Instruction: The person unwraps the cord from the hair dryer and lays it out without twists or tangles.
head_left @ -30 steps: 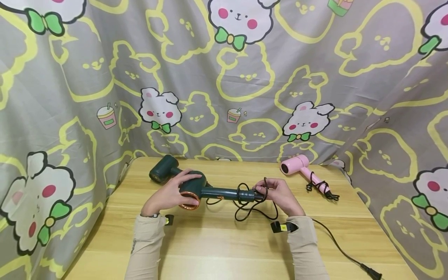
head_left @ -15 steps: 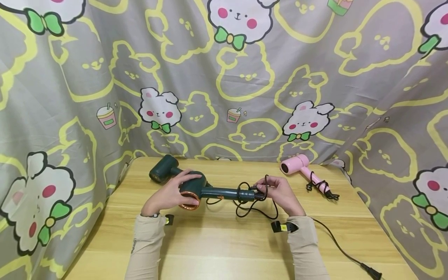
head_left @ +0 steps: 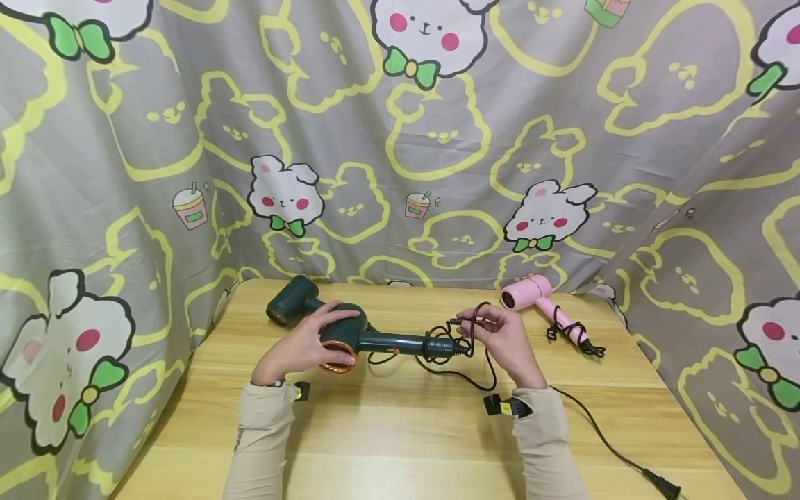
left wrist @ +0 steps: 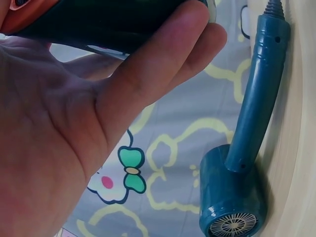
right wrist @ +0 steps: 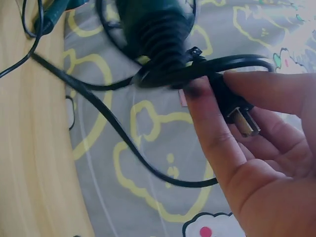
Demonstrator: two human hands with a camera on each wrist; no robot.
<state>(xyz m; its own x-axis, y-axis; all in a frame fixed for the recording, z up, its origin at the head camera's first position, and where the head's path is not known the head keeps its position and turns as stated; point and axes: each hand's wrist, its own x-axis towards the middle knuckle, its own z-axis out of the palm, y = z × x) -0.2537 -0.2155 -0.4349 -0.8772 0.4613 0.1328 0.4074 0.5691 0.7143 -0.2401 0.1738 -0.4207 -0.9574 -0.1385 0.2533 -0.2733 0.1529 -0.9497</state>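
A dark green hair dryer (head_left: 406, 344) with a copper ring at its air end lies level across the middle, its handle pointing right. My left hand (head_left: 300, 351) grips its head, thumb near the ring and fingers over the top. Black cord (right wrist: 118, 133) winds in loops around the handle's end. At that end my right hand (head_left: 503, 340) pinches the cord's two-prong plug (right wrist: 232, 101) between thumb and fingers, beside the ribbed strain relief (right wrist: 163, 42). A second green hair dryer (head_left: 294, 300) lies behind my left hand; its handle and grille show in the left wrist view.
A pink hair dryer (head_left: 528, 292) with its cord wrapped on the handle lies at the back right. Another black plug (head_left: 662, 484) lies near the table's front right, its cord running under my right forearm. A patterned curtain (head_left: 400, 139) encloses the wooden table (head_left: 400, 430).
My right hand has moved up slightly with the plug, and the cord loops have drawn in closer around the handle's end. My left hand and the dryer's head have stayed put.
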